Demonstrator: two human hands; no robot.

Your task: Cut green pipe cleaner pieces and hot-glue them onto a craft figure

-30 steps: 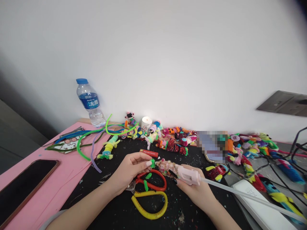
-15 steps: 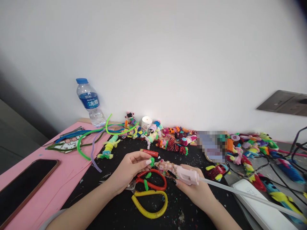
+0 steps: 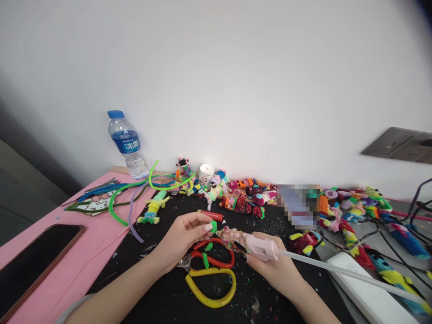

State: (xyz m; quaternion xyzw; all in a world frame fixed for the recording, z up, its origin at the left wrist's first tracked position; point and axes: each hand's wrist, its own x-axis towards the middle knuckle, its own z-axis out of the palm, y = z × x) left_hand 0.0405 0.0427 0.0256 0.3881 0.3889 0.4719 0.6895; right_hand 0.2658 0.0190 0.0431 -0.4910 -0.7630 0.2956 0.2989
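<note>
My left hand (image 3: pixel 185 238) pinches a small fuzzy green pipe cleaner piece (image 3: pixel 213 227) between thumb and fingers. Wrapped around a pale pink hot glue gun (image 3: pixel 261 247), my right hand (image 3: pixel 275 272) keeps the gun's crusted nozzle pointing left, close to the green piece; whether they touch I cannot tell. A long translucent glue stick (image 3: pixel 330 267) runs out of its back to the right. Below both hands lie scissors (image 3: pixel 211 302) with one red and one yellow handle, their blades partly behind my left wrist. Two short green pipe cleaner bits (image 3: pixel 205 260) rest at the red handle.
Behind my hands are a red lighter-like strip (image 3: pixel 216 216), a white candle cup (image 3: pixel 206 173) and several pipe cleaner dolls (image 3: pixel 243 204). Leftward are loose pipe cleaners (image 3: pixel 116 204), a water bottle (image 3: pixel 126 144) and a phone (image 3: pixel 37 270). Cables and a white power bank-like block (image 3: pixel 364 288) lie right.
The glue gun has shifted slightly left, its nozzle closer to the green piece. My left hand stays nearly still with its pinch.
</note>
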